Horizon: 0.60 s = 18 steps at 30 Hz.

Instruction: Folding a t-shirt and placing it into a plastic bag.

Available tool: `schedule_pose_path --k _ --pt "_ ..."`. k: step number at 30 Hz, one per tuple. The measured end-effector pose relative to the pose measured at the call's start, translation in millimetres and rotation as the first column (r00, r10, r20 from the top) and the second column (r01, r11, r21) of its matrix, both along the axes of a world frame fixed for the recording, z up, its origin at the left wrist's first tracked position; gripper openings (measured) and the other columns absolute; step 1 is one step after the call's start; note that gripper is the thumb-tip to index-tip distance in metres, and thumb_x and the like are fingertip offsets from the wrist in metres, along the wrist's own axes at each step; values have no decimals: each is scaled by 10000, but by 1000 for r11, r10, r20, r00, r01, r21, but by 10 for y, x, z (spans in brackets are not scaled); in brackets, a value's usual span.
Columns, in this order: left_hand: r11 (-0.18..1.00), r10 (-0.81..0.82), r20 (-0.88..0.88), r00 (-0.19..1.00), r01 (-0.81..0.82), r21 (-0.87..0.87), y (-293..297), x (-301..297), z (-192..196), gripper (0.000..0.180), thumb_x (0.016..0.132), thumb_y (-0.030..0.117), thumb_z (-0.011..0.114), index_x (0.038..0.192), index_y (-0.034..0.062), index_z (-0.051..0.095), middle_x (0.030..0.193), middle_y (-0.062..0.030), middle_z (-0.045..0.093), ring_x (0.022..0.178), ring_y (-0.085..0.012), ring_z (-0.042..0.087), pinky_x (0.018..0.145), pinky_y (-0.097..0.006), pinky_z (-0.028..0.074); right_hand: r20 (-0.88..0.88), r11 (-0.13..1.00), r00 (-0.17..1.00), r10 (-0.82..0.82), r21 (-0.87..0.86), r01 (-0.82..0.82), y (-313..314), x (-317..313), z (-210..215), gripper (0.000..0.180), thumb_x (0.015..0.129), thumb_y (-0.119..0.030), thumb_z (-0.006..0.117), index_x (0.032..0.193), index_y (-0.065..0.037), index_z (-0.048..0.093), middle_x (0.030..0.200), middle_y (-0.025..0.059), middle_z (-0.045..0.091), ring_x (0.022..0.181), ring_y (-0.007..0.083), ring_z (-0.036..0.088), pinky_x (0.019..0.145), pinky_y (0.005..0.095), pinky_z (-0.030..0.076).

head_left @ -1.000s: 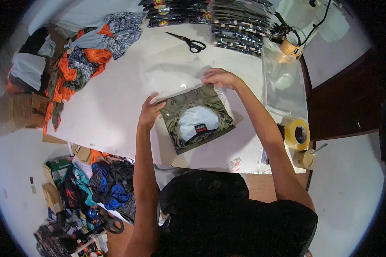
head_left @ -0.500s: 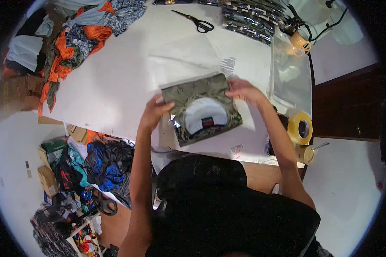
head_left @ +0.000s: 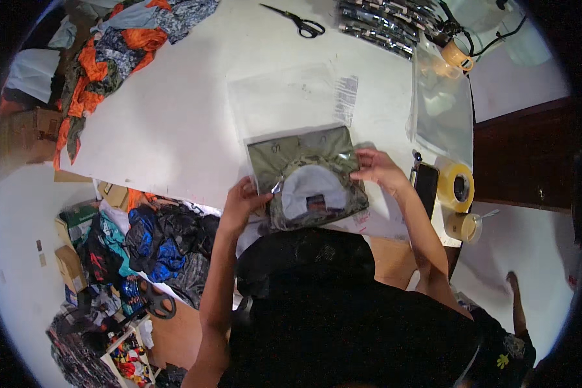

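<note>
A folded camouflage shirt (head_left: 307,187) with a pale grey round neck area and a dark label lies inside a clear plastic bag (head_left: 281,97) at the table's near edge. The bag's unfilled end stretches flat beyond the shirt, with a printed strip on its right side. My left hand (head_left: 241,204) pinches the bag's left edge, thumb on top. At the opposite edge, my right hand (head_left: 379,171) holds the bag with its thumb and bent fingers. The fingertips under the plastic are partly hidden.
Black scissors (head_left: 304,26) and several packed bundles (head_left: 378,29) lie at the far side. To the right are a phone (head_left: 425,187), a tape roll (head_left: 458,187) and a cup (head_left: 464,227). Orange and camouflage cloth (head_left: 119,58) covers the far left. Another person's arm (head_left: 517,304) shows lower right.
Both hands and the bagged shirt have come nearer to my body. More of the bag's clear end shows flat beyond the shirt. Another person has appeared at the lower right.
</note>
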State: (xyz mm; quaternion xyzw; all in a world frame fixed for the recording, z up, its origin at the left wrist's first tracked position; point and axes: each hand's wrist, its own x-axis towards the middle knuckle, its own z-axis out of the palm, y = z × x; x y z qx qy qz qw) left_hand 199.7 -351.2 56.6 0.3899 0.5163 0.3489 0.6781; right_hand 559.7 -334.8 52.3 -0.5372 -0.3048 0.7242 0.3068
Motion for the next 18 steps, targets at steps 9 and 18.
schedule_pose_path --k 9,18 --pt "991 119 -68 991 -122 -45 276 -228 -13 559 816 78 747 1290 -56 482 1064 -152 667 918 -179 638 789 -298 518 21 992 998 59 111 -61 436 -271 96 717 700 22 794 1327 56 446 1158 159 613 1071 217 599 920 306 502" --pt "973 169 169 971 -192 130 702 -349 -28 587 817 38 736 1312 -81 443 1062 -180 660 925 -206 654 829 -301 538 2 963 1000 24 268 -24 901 -464 125 701 709 -27 802 1315 58 460 1169 183 608 1011 232 628 900 317 509"
